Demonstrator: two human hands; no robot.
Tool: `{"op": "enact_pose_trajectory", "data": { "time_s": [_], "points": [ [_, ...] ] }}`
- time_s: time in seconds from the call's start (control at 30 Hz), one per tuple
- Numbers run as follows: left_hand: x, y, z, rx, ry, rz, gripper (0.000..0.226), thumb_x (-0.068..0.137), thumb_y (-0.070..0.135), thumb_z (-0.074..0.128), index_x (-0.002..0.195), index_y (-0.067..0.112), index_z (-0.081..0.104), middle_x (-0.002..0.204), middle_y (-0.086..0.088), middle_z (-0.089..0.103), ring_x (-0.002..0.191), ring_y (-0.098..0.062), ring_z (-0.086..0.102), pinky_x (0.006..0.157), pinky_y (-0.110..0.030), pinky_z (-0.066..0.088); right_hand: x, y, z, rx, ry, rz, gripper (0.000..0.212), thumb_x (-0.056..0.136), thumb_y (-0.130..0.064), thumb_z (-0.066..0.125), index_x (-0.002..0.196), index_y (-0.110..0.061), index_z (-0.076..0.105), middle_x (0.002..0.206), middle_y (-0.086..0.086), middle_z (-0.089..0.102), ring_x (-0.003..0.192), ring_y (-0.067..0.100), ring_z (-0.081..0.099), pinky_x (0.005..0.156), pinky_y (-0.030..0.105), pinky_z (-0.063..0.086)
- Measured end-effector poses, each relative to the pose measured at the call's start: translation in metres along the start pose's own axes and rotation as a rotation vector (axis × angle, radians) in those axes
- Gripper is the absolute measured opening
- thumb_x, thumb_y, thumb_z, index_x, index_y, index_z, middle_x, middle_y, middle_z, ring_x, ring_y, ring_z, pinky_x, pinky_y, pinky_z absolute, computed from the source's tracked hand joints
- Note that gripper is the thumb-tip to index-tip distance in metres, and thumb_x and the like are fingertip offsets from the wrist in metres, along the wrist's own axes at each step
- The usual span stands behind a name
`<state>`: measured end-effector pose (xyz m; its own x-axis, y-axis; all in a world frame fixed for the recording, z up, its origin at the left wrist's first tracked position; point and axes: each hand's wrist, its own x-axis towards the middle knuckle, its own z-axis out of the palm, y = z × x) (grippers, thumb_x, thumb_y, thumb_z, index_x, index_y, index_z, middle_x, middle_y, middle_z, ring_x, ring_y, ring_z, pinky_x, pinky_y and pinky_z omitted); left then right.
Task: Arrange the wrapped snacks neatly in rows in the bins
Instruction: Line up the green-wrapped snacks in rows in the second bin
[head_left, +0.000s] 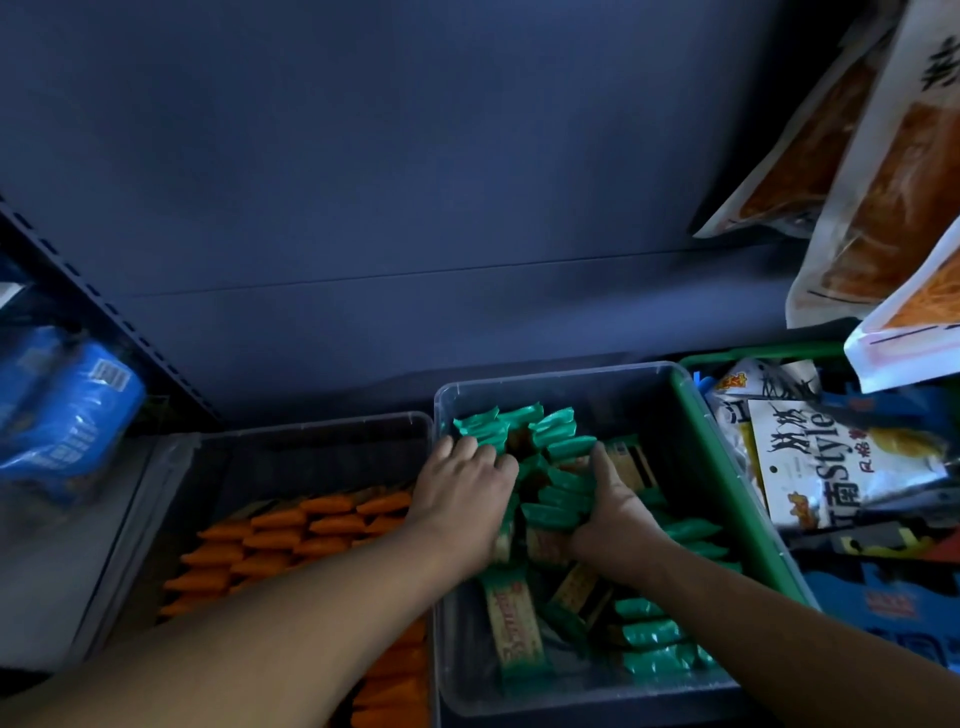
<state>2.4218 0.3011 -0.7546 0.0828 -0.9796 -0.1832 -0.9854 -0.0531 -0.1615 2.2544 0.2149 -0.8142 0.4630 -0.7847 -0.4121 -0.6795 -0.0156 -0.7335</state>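
While the left hand curls over green-wrapped snacks at the far left of the clear bin and the right hand grips the same cluster from the other side, loose ones lie flat toward its near edge. Against its left wall, a second clear bin holds orange-wrapped snacks in rows; a green basket on its right carries printed bags.

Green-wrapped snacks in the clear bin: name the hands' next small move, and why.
Probably squeeze the held bunch upright and slide it back against the far ones. The left hand and right hand grip green-wrapped snacks between them in the clear bin; others lie skewed near its front.
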Motion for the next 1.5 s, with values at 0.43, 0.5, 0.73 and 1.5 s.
{"op": "enact_pose_trajectory", "data": {
  "time_s": [0.43, 0.5, 0.73, 1.5],
  "points": [
    [-0.005, -0.017, -0.001, -0.122, -0.011, 0.068, 0.056, 0.075, 0.06, 0.076, 0.112, 0.021, 0.06, 0.119, -0.001, 0.054, 0.123, -0.027, 0.043, 0.124, -0.042, 0.017, 0.006, 0.014, 0.012, 0.125, -0.023, -0.176, 0.114, 0.041, -0.026, 0.101, 0.133, -0.052, 0.04, 0.137, -0.006, 0.051, 0.125, 0.011, 0.056, 0.108, 0.028, 0.047],
    [-0.002, -0.019, -0.002, -0.167, -0.007, 0.093, 0.056, 0.07, 0.061, 0.077, 0.109, 0.025, 0.059, 0.112, 0.002, 0.052, 0.116, -0.024, 0.046, 0.117, -0.038, 0.024, 0.008, 0.017, 0.015, 0.148, -0.039, -0.199, 0.111, 0.041, -0.029, 0.101, 0.132, -0.055, 0.043, 0.133, -0.004, 0.06, 0.123, 0.011, 0.062, 0.105, 0.037, 0.053],
    [0.025, -0.029, -0.002, -0.414, 0.116, 0.02, 0.051, 0.086, 0.061, 0.063, 0.119, 0.022, 0.065, 0.122, 0.003, 0.06, 0.115, -0.021, 0.052, 0.099, -0.037, 0.045, 0.007, 0.015, 0.002, 0.181, -0.044, -0.078, 0.069, 0.056, 0.0, 0.097, 0.111, -0.028, 0.067, 0.088, -0.016, 0.077, 0.08, -0.01, 0.07, 0.063, 0.006, 0.049],
    [0.043, 0.008, 0.002, -0.722, 0.153, 0.046, 0.021, 0.092, 0.016, 0.067, 0.111, 0.024, 0.072, 0.108, 0.0, 0.075, 0.102, -0.025, 0.069, 0.088, -0.038, 0.056, 0.006, 0.01, -0.004, -0.034, -0.087, -0.213, 0.106, 0.06, -0.02, 0.097, 0.14, -0.053, 0.037, 0.119, -0.018, 0.067, 0.11, 0.004, 0.064, 0.093, 0.016, 0.051]
  ]
}}
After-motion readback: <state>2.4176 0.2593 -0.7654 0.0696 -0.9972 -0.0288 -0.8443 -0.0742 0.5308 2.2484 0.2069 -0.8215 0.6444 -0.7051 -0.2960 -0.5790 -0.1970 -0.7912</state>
